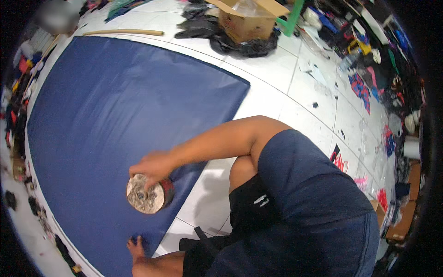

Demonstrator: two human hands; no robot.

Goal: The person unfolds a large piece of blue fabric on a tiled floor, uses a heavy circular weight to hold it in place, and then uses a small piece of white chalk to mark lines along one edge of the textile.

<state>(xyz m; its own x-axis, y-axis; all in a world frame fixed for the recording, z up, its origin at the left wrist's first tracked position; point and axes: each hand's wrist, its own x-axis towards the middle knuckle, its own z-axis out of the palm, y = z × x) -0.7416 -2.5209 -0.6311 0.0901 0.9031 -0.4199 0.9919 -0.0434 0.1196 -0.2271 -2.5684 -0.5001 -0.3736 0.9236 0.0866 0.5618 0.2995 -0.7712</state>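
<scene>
My right hand (154,167) grips the upper edge of a short, drum-like cylinder (143,197), its thumb lying across the flat end. That end is pale, worn and mottled, with a small dark spot at its middle; the side looks dark reddish. Its exact kind does not show. Beneath it lies a large dark blue sheet (106,111), spread flat with some faint creases. My right forearm reaches across the sheet's right edge. My left hand is out of view. One bare foot (135,249) rests on the sheet's lower part.
White floor tiles (270,99) border the sheet. A long wooden stick (124,33) lies along its far edge. Beyond are an open cardboard box (244,23), black plastic bags (198,23) and a green frame leg (293,21). Cloth scraps (360,92) litter the right side.
</scene>
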